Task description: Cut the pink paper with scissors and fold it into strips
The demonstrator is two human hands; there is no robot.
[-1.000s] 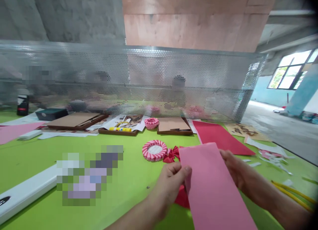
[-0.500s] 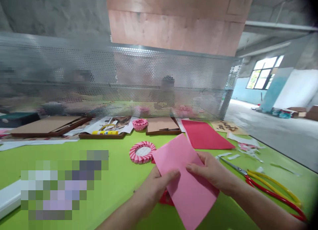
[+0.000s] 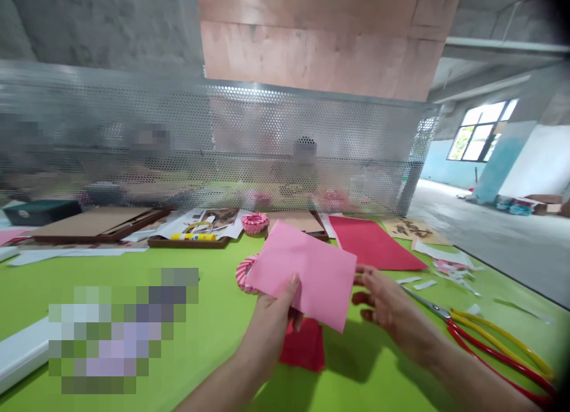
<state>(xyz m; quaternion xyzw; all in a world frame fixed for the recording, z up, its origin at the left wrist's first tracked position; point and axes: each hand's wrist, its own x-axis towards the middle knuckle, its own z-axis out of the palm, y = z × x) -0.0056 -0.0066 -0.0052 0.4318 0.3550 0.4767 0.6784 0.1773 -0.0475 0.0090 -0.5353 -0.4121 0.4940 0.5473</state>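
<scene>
A sheet of pink paper [image 3: 307, 269] is raised above the green table, gripped near its lower left part by my left hand [image 3: 278, 308], thumb on top. My right hand [image 3: 383, 299] is just off the sheet's right edge, fingers apart and curved, holding nothing. Below the sheet lies a small stack of red paper pieces [image 3: 304, 346]. Behind its left corner, a red-and-white striped ring [image 3: 244, 273] is partly hidden. Scissors [image 3: 440, 312] with red and yellow handles lie to the right of my right hand.
A larger red sheet [image 3: 374, 243] lies beyond my right hand, with paper scraps [image 3: 454, 266] beside it. Along the back stand a striped woven ring [image 3: 255, 222], brown trays [image 3: 187, 243] and a dark box [image 3: 42, 211]. A perforated metal screen [image 3: 249, 145] rises behind.
My right hand has let go of the pink paper and moved slightly right. The sheet has turned sideways in my left hand, uncovering the red pieces beneath.
</scene>
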